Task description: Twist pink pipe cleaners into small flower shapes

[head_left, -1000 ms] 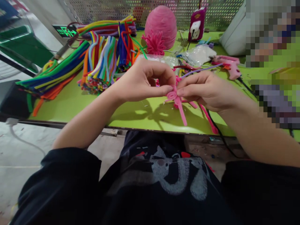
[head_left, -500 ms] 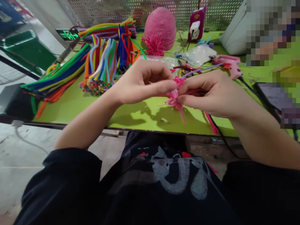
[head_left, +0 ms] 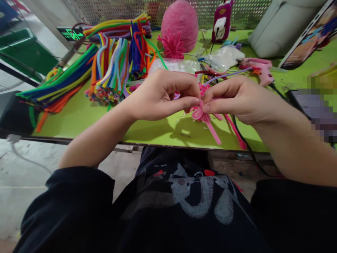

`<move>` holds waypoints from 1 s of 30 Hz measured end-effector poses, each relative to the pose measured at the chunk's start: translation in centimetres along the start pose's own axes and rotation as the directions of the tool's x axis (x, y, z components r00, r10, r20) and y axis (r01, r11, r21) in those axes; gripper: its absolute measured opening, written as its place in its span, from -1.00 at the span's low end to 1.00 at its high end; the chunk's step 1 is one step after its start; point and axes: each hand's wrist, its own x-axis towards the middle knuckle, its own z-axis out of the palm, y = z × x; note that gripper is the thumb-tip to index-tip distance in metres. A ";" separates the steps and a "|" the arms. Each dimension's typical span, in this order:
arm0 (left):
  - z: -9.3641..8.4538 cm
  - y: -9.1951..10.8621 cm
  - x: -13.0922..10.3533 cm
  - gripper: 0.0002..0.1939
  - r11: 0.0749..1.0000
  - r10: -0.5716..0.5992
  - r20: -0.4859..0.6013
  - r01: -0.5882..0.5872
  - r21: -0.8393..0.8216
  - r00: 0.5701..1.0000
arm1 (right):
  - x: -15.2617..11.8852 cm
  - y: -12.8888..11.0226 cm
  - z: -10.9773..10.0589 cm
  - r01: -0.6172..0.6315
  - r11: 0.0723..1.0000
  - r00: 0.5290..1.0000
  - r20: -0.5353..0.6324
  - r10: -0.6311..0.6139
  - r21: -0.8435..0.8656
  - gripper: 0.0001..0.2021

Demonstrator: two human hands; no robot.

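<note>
A pink pipe-cleaner flower [head_left: 197, 113] with looped petals is held above the front part of the green table. My left hand [head_left: 168, 95] pinches it from the left, thumb and forefinger closed at its upper side. From the right, my right hand [head_left: 234, 100] grips it between thumb and fingertips, close beside the left fingertips. A pale pink stem end [head_left: 212, 131] hangs from the flower toward the table edge. Darker pink pipe cleaner [head_left: 237, 131] lies below my right hand. Fingers hide part of the flower's centre.
Bundles of coloured pipe cleaners [head_left: 110, 73] lie at the left. At the back stand a pink yarn-like ball [head_left: 180, 23], a looped pink flower [head_left: 172, 45] and a purple power socket [head_left: 222, 21]. A pink glue gun [head_left: 259, 68] and phone [head_left: 302, 105] lie at right.
The flower has turned in my fingers, so its loops and stem now point more toward the lower right. Both hands stay close together on it. The view has shifted slightly.
</note>
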 end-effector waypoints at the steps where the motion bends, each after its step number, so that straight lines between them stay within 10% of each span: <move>1: 0.0 0.1 0.0 -0.68 1.000 0.001 0.000 -0.001 0.006 1.000 | 0.0 0.0 0.1 -0.002 1.000 1.000 -0.004 0.002 -0.008 -0.86; 19: 1.7 -1.1 -0.2 -0.84 0.952 0.207 -0.120 -0.228 -0.204 0.971 | 0.2 0.3 0.2 -0.013 0.979 0.999 -0.048 0.023 0.203 -0.74; 30: 3.2 -0.3 -0.3 -0.70 0.969 0.103 -0.193 -0.142 -0.201 0.976 | 0.0 -0.6 0.2 0.035 0.961 0.998 -0.059 -0.020 0.273 -0.74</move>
